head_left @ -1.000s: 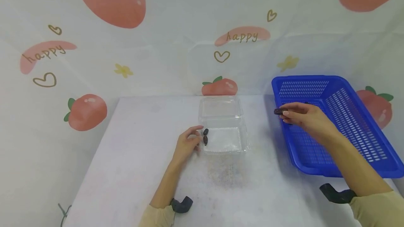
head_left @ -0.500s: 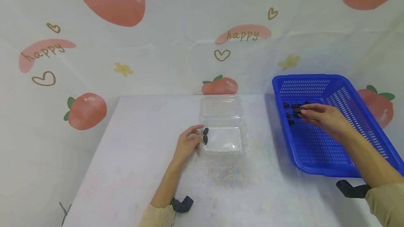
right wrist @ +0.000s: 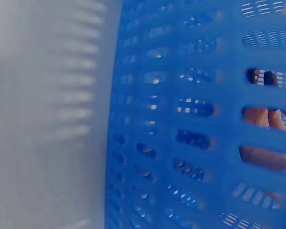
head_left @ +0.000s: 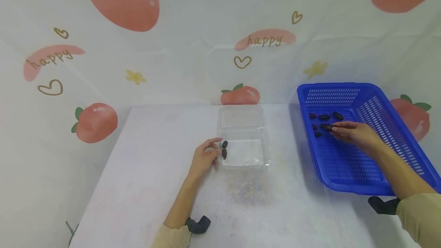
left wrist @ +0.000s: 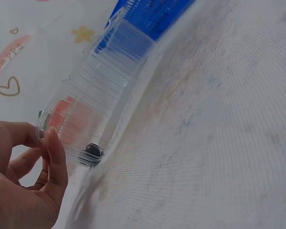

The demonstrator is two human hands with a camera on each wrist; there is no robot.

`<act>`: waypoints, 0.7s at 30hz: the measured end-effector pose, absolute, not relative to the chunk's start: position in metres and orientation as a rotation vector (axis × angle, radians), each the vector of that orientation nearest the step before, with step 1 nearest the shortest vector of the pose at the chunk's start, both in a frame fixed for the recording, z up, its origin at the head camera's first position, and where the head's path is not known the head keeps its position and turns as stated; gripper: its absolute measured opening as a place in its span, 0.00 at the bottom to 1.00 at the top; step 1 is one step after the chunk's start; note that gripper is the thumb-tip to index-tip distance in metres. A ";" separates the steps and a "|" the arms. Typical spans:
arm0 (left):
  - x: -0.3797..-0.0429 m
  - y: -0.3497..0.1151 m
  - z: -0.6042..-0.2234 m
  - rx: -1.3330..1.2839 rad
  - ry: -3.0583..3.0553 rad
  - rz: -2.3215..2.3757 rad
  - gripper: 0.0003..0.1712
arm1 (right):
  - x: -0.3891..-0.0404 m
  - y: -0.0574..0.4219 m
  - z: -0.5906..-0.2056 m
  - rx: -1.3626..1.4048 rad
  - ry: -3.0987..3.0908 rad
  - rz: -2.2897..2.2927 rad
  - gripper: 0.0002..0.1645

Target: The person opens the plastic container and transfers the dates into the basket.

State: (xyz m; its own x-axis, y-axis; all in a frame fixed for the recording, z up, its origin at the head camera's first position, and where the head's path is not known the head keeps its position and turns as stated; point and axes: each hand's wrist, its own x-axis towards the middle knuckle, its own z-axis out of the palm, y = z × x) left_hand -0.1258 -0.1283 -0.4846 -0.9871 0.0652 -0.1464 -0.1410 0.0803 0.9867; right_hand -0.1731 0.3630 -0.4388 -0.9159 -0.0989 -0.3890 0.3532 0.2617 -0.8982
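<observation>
In the head view my left hand [head_left: 204,159] is at the left side of an open clear plastic clamshell box [head_left: 245,152]. The left wrist view shows its thumb and index finger pinching the rim. Two dark dates [head_left: 224,154] lie along that side inside the box. My right hand [head_left: 360,136] reaches into a blue plastic basket [head_left: 322,171] at the right, pinching a dark brown date [head_left: 325,127] low over the basket floor. From the right wrist, the hand's fingers [right wrist: 264,158] show only through the basket's slots.
Several more dates [head_left: 337,116] lie in the back left part of the basket. The basket's raised wall stands between its inside and the box. Behind the white table [head_left: 148,186] hangs a printed fruit backdrop [head_left: 186,60].
My right hand has moved from above the basket's left rim back rightward and down inside it, the date still between its fingertips. The left hand has stayed at the box.
</observation>
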 end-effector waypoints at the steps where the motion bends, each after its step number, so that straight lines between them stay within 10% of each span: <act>1: -0.125 -0.128 -0.484 -0.077 2.195 2.032 0.26 | -0.174 0.363 -0.441 0.240 2.164 -1.682 0.06; 21: -0.125 -0.128 -0.480 -0.076 2.227 1.998 0.26 | -0.177 0.366 -0.459 0.270 2.244 -1.548 0.28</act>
